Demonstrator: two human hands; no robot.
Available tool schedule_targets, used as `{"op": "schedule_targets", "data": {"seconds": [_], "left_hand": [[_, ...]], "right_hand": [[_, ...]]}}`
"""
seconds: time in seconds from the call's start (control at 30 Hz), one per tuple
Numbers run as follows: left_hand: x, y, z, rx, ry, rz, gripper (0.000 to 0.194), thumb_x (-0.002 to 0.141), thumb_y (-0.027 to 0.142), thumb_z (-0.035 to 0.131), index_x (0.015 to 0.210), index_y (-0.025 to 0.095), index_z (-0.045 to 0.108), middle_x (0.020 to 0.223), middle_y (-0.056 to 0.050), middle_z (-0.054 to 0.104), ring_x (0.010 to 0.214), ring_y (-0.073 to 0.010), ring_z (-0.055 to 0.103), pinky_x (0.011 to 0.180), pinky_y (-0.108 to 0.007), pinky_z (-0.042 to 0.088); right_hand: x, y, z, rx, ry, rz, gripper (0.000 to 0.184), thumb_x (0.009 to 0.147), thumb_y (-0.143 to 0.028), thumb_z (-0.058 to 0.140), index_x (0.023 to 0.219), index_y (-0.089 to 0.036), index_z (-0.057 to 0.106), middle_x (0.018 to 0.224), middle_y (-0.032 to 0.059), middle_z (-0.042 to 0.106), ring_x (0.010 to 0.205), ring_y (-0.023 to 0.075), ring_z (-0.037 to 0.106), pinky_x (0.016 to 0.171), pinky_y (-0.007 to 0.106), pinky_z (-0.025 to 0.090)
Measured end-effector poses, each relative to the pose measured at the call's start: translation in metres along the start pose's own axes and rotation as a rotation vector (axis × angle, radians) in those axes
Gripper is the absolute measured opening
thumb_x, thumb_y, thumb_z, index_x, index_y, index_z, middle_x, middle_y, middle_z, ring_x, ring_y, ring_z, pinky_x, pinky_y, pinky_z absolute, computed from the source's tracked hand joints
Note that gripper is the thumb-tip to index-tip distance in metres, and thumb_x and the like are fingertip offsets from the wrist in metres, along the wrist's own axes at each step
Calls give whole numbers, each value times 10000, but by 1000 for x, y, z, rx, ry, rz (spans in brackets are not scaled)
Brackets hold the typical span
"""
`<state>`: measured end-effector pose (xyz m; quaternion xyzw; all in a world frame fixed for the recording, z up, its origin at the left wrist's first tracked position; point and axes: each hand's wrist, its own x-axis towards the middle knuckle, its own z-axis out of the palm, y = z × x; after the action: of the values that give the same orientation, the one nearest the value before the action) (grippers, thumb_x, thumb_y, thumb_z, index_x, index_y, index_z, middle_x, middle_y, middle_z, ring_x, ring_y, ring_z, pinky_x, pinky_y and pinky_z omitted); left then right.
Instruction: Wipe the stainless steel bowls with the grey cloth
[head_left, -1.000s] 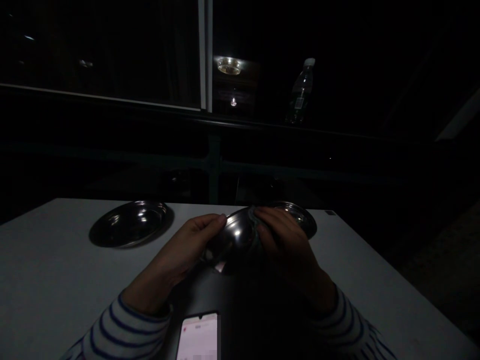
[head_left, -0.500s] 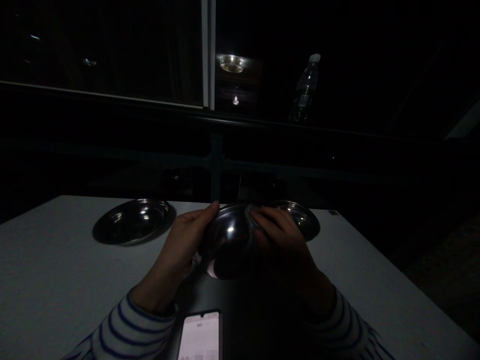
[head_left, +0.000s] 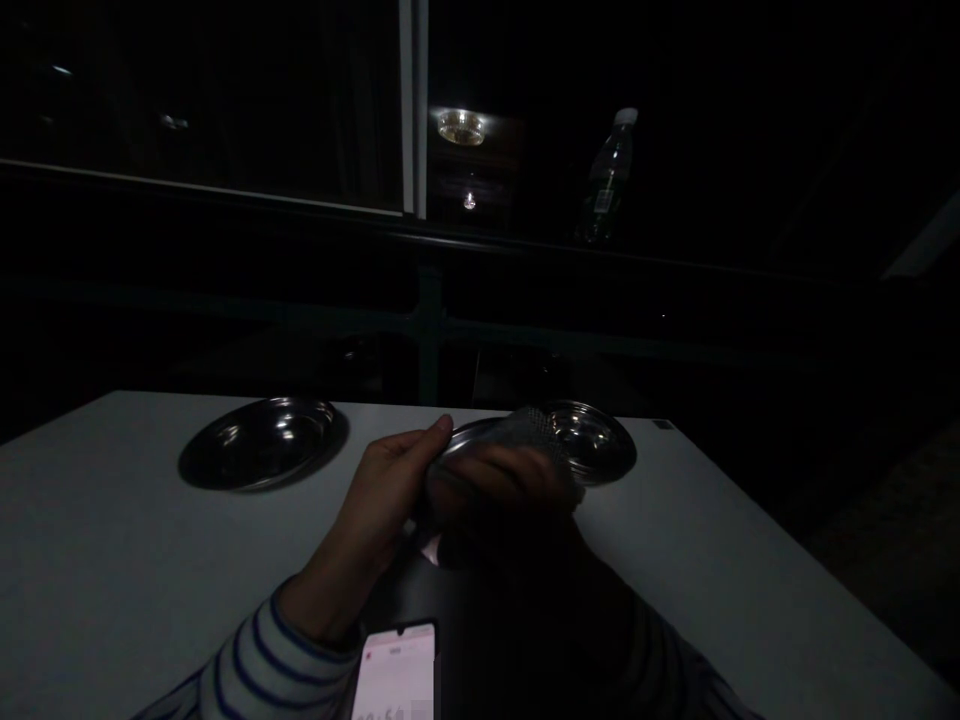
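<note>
The rim of a shiny metal bowl [head_left: 466, 435] is gripped at its left side by the left hand [head_left: 386, 490], with the thumb laid along the edge; the bowl is held tilted above the bench [head_left: 150, 570]. A greyish cloth [head_left: 534, 430] is held against the bowl by the right hand [head_left: 510, 490], whose fingers are bent and partly lost in shadow and blur. Half a second ago that hand was placed at the bowl's right side; it has now been brought leftward across the surface, so that most of the bowl is hidden and more of the cloth is exposed. The left-hand grip has been kept.

Near the sleeves, a lit phone [head_left: 397, 670] is seen. Farther back, a wide metal basin [head_left: 259, 445] is set at left and a metal dish [head_left: 602, 440] at right, both unmoved. Beyond the bench, a capped bottle [head_left: 609, 175] is seen upright, slightly leaning in view.
</note>
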<state>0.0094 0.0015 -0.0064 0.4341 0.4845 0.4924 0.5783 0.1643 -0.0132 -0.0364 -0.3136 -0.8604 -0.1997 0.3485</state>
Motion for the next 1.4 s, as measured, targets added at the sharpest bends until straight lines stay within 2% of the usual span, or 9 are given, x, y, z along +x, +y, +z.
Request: {"op": "schedule_targets", "data": {"seconds": [0.07,0.23,0.43,0.6,0.77,1.0,1.07,1.23,1.4], "left_hand": [[1,-1,-1,-11,-4,10,365,634,492,646,540,144,591,420,16,548,367,-98,465,381,-208,294],[2,-1,-2,-45,56,45,341,639,469,657,602,130,640,528,-15,629,469,-117,539,452,-213,375],[0,-3,-1,-83,-1,9,326,665,463,643,607,143,629,484,11,592,433,-108,515,431,-208,360],[1,-1,0,-85,61,29,333,656,462,654,606,133,633,510,4,610,462,-104,531,453,-202,371],[2,-2,0,-129,25,14,314,657,441,660,578,139,627,488,10,609,437,-100,523,432,-199,363],[7,3,-9,-160,79,18,297,622,426,691,586,135,645,525,-2,629,476,-108,549,466,-204,392],[6,1,-8,-142,51,17,312,632,433,681,556,136,622,494,4,605,443,-101,525,441,-202,370],[6,-2,-9,-21,-30,45,345,643,438,669,500,140,573,420,17,544,367,-82,452,380,-193,291],[7,3,-10,-68,56,69,324,641,432,670,518,141,595,447,11,568,393,-90,482,395,-192,313]], "right_hand": [[-1,2,1,10,-5,-3,310,847,-286,471,1143,-215,527,1130,43,574,1053,218,462,825,388,393],[-4,13,-1,20,111,194,301,892,-253,390,1141,-175,538,1111,87,566,1006,209,487,835,382,417],[-1,-5,3,-26,30,-24,276,866,-293,445,1112,-224,549,1108,23,589,1051,212,456,827,379,380],[-4,9,-1,4,133,191,297,879,-256,421,1135,-166,540,1128,90,557,1035,215,465,852,382,399],[-3,-8,4,-54,37,-7,320,856,-287,480,1167,-223,524,1163,25,570,1097,218,438,881,399,349],[-3,21,-6,107,198,249,280,883,-224,419,1126,-176,549,1101,87,563,1016,196,492,871,378,409],[-1,18,-7,85,210,253,275,883,-246,418,1103,-174,567,1087,86,572,1007,207,490,863,387,406],[1,8,-6,71,82,137,294,873,-319,446,1128,-226,558,1154,47,565,1037,226,474,866,406,391],[-1,19,-4,92,185,272,302,887,-226,401,1140,-162,552,1104,90,559,1005,203,486,863,368,410]]}}
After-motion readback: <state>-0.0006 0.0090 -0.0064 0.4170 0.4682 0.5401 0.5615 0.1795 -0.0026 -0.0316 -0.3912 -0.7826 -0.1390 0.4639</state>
